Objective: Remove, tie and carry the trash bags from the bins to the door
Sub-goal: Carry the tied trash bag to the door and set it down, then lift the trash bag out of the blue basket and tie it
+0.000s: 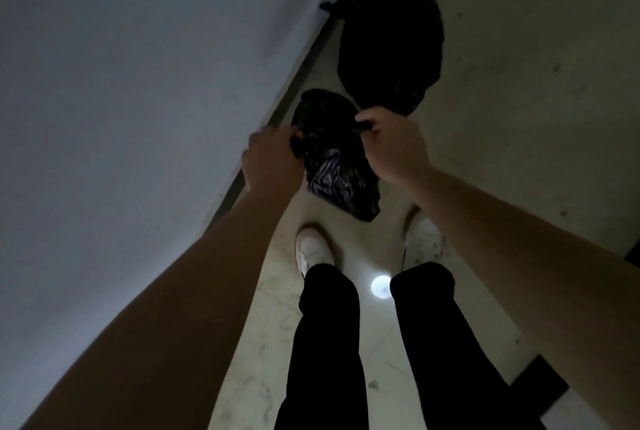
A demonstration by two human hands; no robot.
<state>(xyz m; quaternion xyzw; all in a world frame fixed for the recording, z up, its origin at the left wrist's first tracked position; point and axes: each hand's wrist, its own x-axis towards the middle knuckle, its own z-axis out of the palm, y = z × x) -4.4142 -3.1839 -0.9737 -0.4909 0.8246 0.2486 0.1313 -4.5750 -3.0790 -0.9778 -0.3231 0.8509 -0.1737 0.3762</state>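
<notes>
A small black trash bag hangs above the pale floor just ahead of my feet. My left hand grips its top on the left side. My right hand pinches a strip of the bag's top on the right side. Both hands are closed on the plastic, pulling it apart sideways. A bigger black trash bag lies on the floor farther ahead, next to the wall, with a knotted end sticking out at its far left.
A grey wall runs along the left with a dark baseboard. My white shoes stand on the marble-like floor, where a bright light spot reflects. A dark edge sits at the lower right.
</notes>
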